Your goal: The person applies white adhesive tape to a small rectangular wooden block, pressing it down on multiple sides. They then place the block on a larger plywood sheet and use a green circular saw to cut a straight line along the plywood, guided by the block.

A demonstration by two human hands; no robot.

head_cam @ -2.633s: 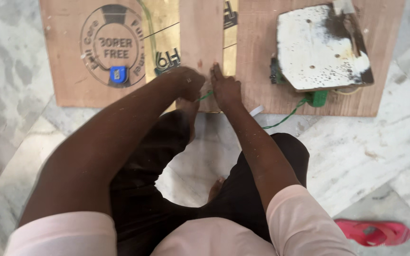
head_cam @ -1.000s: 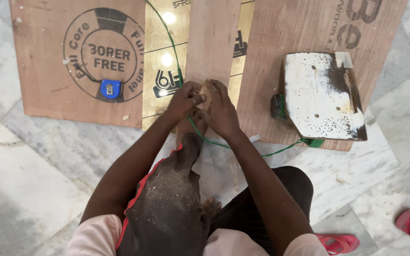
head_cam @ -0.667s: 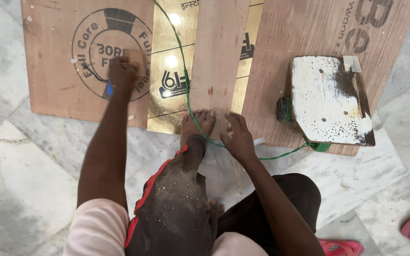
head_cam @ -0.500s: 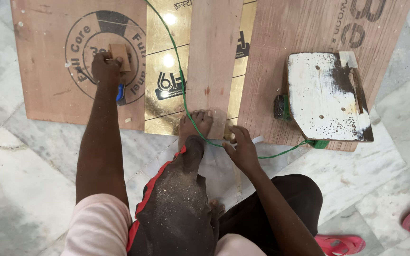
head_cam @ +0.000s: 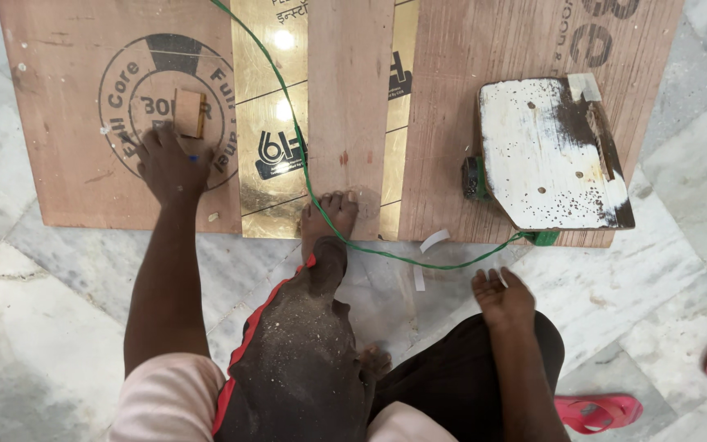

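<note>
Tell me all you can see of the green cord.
The green cord is thin and looks plastic-coated. It runs down from the top edge over the gold sheet, curves past the toes of the foot on the plank, sags across the marble floor, then rises to the white-topped tool at right. Neither hand touches it.

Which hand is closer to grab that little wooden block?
Probably the left hand: its fingers lie on the plywood sheet, right beside the small wooden block. The right hand rests open, far off by the knee.
</note>
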